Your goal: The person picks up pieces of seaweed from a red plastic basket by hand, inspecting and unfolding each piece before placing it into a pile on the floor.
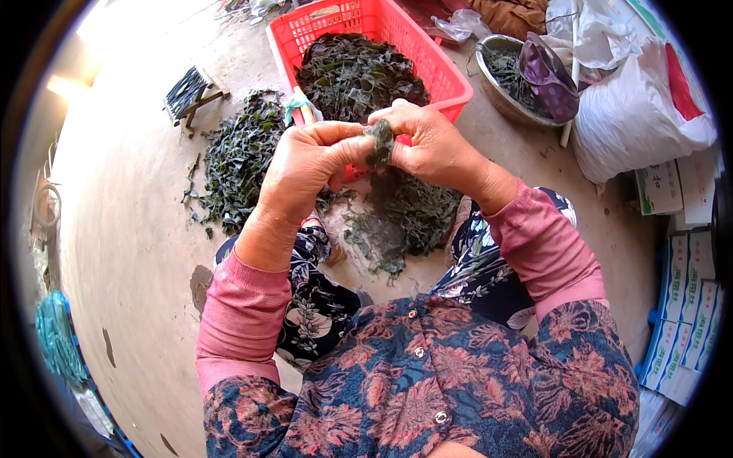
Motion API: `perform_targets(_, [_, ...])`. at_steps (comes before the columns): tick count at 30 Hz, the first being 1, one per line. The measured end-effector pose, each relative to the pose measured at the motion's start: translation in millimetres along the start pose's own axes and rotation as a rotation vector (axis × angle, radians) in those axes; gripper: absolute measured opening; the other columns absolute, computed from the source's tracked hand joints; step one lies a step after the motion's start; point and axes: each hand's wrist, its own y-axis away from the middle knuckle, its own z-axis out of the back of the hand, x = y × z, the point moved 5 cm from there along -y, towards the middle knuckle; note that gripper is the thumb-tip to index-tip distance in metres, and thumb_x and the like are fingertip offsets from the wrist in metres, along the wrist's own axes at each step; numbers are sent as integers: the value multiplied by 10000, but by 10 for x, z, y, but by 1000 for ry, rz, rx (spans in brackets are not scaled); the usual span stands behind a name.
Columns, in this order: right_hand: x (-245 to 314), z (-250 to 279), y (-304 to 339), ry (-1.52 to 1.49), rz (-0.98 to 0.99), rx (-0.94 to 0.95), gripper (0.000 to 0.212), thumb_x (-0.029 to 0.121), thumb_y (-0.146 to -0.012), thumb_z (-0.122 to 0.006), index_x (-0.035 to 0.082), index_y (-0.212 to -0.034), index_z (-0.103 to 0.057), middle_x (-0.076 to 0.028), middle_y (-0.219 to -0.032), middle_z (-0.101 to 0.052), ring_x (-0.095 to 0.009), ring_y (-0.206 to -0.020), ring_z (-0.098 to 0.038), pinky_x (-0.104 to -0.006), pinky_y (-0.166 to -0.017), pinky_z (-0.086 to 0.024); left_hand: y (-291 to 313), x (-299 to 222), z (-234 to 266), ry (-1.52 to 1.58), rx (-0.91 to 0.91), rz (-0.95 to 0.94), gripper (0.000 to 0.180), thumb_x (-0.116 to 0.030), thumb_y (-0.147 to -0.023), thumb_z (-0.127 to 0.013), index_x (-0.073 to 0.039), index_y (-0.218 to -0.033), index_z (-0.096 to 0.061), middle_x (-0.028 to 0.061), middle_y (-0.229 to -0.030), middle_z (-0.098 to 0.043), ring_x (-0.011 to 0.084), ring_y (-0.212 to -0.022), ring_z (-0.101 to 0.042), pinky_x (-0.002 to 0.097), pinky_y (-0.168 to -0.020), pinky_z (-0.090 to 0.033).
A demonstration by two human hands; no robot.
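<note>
A small piece of dark green seaweed (pixel 379 143) is stretched between my two hands, above the floor between my knees. My left hand (pixel 305 162) pinches one side of it with thumb and fingers. Closed on its other side is my right hand (pixel 437 145), fingers bent and thumb pressed in. Below them a loose seaweed heap (pixel 420 217) lies on the floor. Beyond my hands stands a red plastic basket (pixel 450 90) holding more dark seaweed (pixel 355 72). A pale teal wrapping (pixel 300 105) shows just behind my left hand, beside the basket; its kind is unclear.
Another seaweed pile (pixel 244 160) spreads on the floor at the left, near a small folding stool (pixel 191 98). At the right are a metal basin (pixel 492 85) with greens and purple cloth, a white sack (pixel 637 114) and stacked boxes (pixel 683 305).
</note>
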Motion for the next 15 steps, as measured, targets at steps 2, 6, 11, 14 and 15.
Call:
perform_targets(2, [-76, -19, 28, 31, -38, -58, 208, 171, -729, -622, -27, -687, -575, -110, -620, -559, -131, -560, -507, -275, -547, -399, -15, 63, -6, -6, 12, -9, 206, -126, -754, -640, 19, -900, -626, 20, -635, -592, 30, -433, -436, 151, -392, -324])
perform_targets(6, [-221, -38, 90, -298, -345, -75, 188, 162, -731, -652, -2, -668, -583, -38, -587, -567, -85, -522, -480, -253, -492, -383, -32, 102, 70, 47, -46, -18, 161, -111, -775, -610, 13, -878, -619, 34, -655, -601, 50, -463, -505, 157, -420, -394])
perform_targets(11, [-452, 62, 164, -603, -555, -276, 155, 154, -745, -676, 16, -730, -605, 36, -622, -533, -34, -558, -442, -189, -527, -374, 24, 60, 497, 196, -264, -123, 123, -99, -820, -554, 1, -886, -576, 77, -728, -618, 117, -549, -604, 211, -485, -503])
perform_targets(14, [-605, 73, 154, -533, -496, -356, 146, 150, -755, -665, 24, -721, -600, 25, -646, -560, -38, -585, -468, -189, -556, -398, 62, 63, 817, 269, -375, -200, 79, -78, -828, -532, -12, -858, -563, 79, -718, -613, 133, -572, -612, 247, -518, -521])
perform_targets(15, [-658, 113, 124, -548, -538, -386, 140, 151, -764, -655, 28, -726, -597, 20, -670, -570, -40, -609, -478, -189, -576, -403, 76, 55, 998, 300, -450, -245, 81, -68, -828, -529, -9, -879, -550, 85, -745, -609, 150, -602, -615, 261, -547, -525])
